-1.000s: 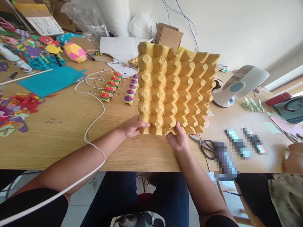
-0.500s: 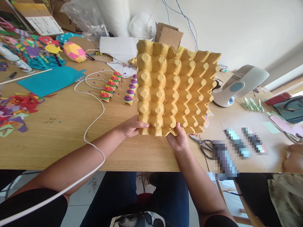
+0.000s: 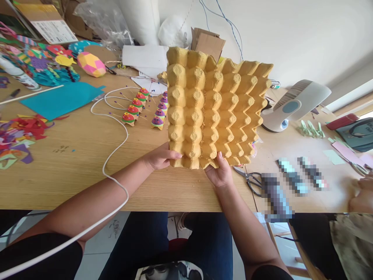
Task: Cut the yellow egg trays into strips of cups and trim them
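Egg tray (yellow pulp, bumps toward camera) held tilted up over table, near edge in both hands. Left of grip: white cord, rows of painted cups. Left hand closed on near-left corner; right hand clamps near edge at middle. Right of grip: scissors just beside, fan farther back.

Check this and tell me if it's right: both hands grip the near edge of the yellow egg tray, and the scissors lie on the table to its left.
One point is wrong: the scissors lie on the table to the right of the yellow egg tray, not its left, as the head view shows. The left hand and right hand do grip its near edge.
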`<state>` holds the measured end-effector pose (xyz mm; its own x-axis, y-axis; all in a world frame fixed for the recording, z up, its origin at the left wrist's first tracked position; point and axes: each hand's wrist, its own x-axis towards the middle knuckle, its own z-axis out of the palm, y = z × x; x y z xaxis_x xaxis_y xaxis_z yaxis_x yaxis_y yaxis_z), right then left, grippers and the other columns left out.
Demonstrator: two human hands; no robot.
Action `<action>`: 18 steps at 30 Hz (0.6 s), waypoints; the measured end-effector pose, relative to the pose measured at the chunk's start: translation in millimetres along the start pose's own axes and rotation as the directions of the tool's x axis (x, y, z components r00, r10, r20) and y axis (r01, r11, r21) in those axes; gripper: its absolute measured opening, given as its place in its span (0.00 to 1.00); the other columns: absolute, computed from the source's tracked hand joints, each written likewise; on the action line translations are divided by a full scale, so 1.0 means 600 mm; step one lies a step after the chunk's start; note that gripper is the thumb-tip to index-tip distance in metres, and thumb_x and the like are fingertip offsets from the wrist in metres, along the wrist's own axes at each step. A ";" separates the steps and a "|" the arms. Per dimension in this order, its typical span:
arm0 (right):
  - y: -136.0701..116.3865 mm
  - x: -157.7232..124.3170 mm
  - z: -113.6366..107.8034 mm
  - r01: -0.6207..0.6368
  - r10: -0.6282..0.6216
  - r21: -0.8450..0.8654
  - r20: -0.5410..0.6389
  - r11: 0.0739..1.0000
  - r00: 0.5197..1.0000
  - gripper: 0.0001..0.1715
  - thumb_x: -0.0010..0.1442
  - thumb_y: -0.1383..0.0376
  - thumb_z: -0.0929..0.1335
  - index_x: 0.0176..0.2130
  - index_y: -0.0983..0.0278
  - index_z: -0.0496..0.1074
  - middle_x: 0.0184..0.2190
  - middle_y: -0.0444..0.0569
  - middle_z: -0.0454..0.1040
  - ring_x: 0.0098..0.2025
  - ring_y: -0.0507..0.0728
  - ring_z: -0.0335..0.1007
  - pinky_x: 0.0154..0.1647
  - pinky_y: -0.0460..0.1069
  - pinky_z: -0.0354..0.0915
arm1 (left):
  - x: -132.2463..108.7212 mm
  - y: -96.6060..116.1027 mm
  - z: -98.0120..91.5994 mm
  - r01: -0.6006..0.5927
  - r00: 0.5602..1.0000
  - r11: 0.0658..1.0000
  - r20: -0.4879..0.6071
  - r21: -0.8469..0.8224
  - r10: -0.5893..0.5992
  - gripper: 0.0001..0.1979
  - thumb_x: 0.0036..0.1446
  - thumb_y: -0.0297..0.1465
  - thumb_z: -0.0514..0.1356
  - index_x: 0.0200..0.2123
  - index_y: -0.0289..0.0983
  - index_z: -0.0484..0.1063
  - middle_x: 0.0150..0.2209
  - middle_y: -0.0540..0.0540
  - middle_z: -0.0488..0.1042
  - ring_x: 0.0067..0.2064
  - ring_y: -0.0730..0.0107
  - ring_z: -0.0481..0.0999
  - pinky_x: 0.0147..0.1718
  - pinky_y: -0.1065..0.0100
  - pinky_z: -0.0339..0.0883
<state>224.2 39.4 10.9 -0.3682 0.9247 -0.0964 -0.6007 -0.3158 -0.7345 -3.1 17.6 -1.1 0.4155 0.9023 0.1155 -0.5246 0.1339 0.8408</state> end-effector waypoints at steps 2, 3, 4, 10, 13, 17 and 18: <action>0.000 0.000 0.000 -0.001 0.001 -0.002 -0.003 1.000 1.000 0.23 0.54 0.54 0.80 0.49 0.51 0.78 0.50 0.42 0.85 0.61 0.61 0.76 0.66 0.59 0.72 | 0.000 0.001 0.001 -0.005 1.000 1.000 -0.004 0.007 0.005 0.34 0.51 0.35 0.72 0.61 0.36 0.74 0.54 0.37 0.82 0.58 0.47 0.79 0.55 0.55 0.75; 0.000 -0.001 0.001 -0.002 0.002 -0.005 -0.003 1.000 1.000 0.23 0.54 0.54 0.79 0.49 0.51 0.78 0.49 0.42 0.85 0.61 0.60 0.76 0.66 0.59 0.71 | 0.000 0.001 0.001 -0.008 1.000 1.000 -0.003 0.007 0.008 0.34 0.51 0.35 0.72 0.61 0.36 0.73 0.54 0.37 0.82 0.59 0.47 0.79 0.55 0.54 0.75; 0.000 -0.001 0.001 -0.004 0.004 -0.009 -0.004 1.000 1.000 0.23 0.54 0.54 0.79 0.49 0.51 0.77 0.49 0.43 0.85 0.61 0.61 0.76 0.66 0.59 0.71 | 0.000 0.002 0.001 -0.010 1.000 1.000 0.000 0.007 0.010 0.34 0.51 0.35 0.72 0.62 0.35 0.73 0.54 0.37 0.82 0.59 0.47 0.79 0.55 0.54 0.75; -0.001 -0.002 0.001 -0.008 0.008 -0.003 -0.008 1.000 1.000 0.24 0.52 0.53 0.80 0.48 0.52 0.78 0.51 0.44 0.84 0.59 0.62 0.77 0.65 0.60 0.72 | -0.001 0.000 0.000 -0.019 0.999 1.000 0.026 0.000 0.019 0.35 0.51 0.36 0.72 0.62 0.33 0.72 0.54 0.36 0.82 0.59 0.47 0.78 0.58 0.52 0.73; -0.001 -0.002 0.001 -0.014 0.014 0.001 -0.006 1.000 1.000 0.26 0.50 0.52 0.81 0.48 0.52 0.79 0.51 0.44 0.84 0.57 0.61 0.79 0.64 0.59 0.73 | -0.001 0.000 0.000 -0.015 0.999 1.000 0.035 -0.004 0.015 0.34 0.52 0.36 0.72 0.61 0.33 0.72 0.54 0.36 0.82 0.59 0.47 0.78 0.58 0.52 0.73; -0.002 -0.002 0.000 -0.026 0.026 -0.010 0.008 1.000 1.000 0.25 0.51 0.51 0.80 0.48 0.51 0.79 0.50 0.43 0.85 0.56 0.61 0.80 0.64 0.59 0.73 | -0.001 0.001 0.000 -0.019 0.999 1.000 0.046 -0.009 0.019 0.34 0.52 0.36 0.72 0.61 0.33 0.72 0.54 0.36 0.82 0.59 0.47 0.79 0.58 0.51 0.73; -0.002 -0.002 0.000 -0.024 0.024 -0.010 0.015 1.000 1.000 0.25 0.52 0.51 0.80 0.48 0.51 0.79 0.49 0.43 0.85 0.56 0.61 0.80 0.64 0.59 0.73 | -0.001 0.001 0.001 -0.020 0.999 1.000 0.049 -0.009 0.020 0.33 0.52 0.36 0.72 0.61 0.33 0.72 0.54 0.36 0.82 0.59 0.47 0.79 0.58 0.52 0.73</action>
<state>225.4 38.3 11.8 -0.3932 0.9136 -0.1041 -0.5846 -0.3358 -0.7386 -3.5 16.7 -0.3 0.4410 0.8834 0.1583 -0.5391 0.1198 0.8337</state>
